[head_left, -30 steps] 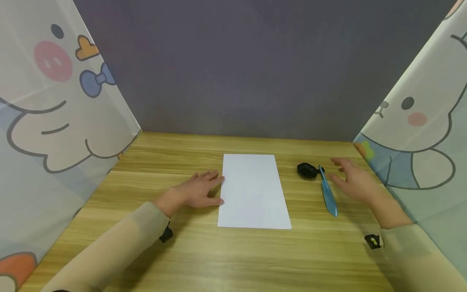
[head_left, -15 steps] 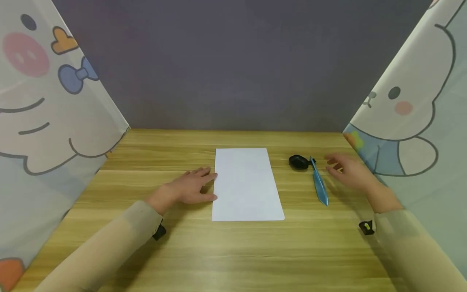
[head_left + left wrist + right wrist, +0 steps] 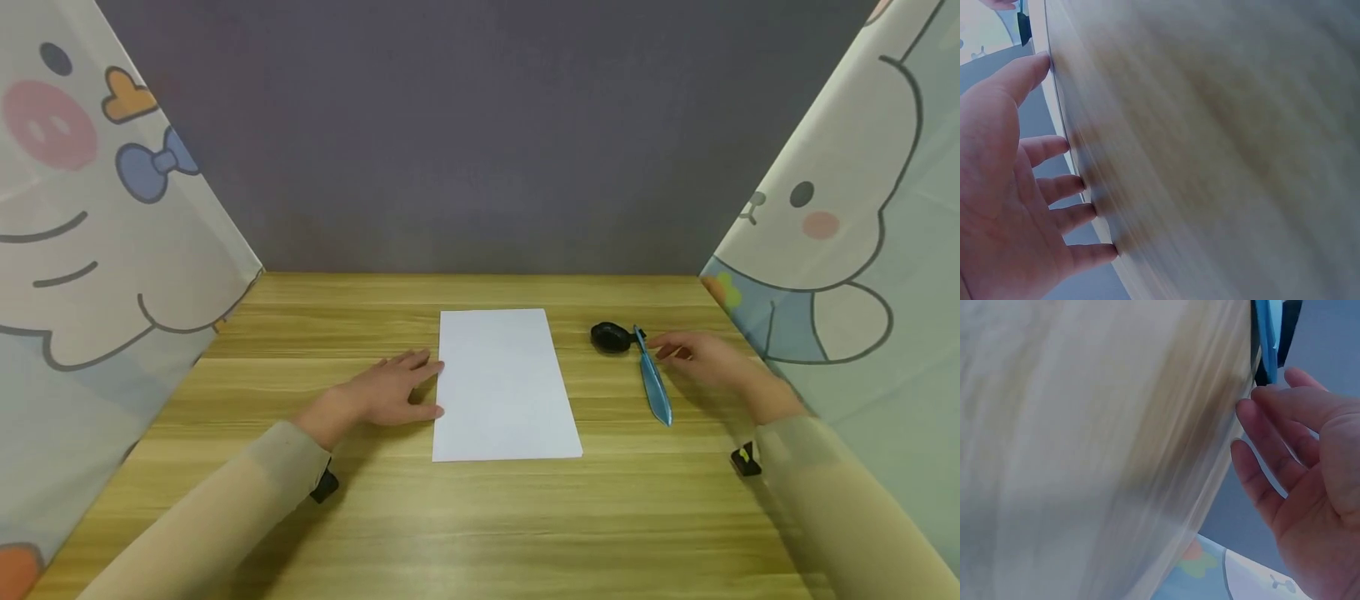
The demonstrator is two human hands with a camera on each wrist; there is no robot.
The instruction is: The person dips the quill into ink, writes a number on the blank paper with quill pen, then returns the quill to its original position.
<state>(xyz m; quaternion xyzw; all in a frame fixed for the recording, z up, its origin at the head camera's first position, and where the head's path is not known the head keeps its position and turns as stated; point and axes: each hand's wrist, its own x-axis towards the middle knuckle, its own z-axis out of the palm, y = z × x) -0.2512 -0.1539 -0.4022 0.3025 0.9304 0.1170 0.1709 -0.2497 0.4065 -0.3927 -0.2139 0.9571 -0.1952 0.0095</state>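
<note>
A white sheet of paper (image 3: 505, 385) lies flat in the middle of the wooden table (image 3: 480, 517). My left hand (image 3: 390, 390) rests flat on the table, its fingertips at the paper's left edge (image 3: 1054, 125). To the right lie a blue feather-shaped pen (image 3: 652, 385) and a small black ink pot (image 3: 611, 337) at its far end. My right hand (image 3: 705, 357) is low over the table with fingers relaxed, its fingertips just right of the pen's upper part and holding nothing. In the right wrist view the pen (image 3: 1267, 331) shows above my right hand's fingers (image 3: 1260, 444).
Cartoon-print curtains stand as walls on the left (image 3: 97, 250) and right (image 3: 847, 250). A grey wall (image 3: 480, 133) closes the back. Small black clips sit at both sleeves' wrists (image 3: 746, 460).
My right hand has lowered and moved left, closer to the blue pen. The left hand stays at the paper's edge. The head view shifted slightly.
</note>
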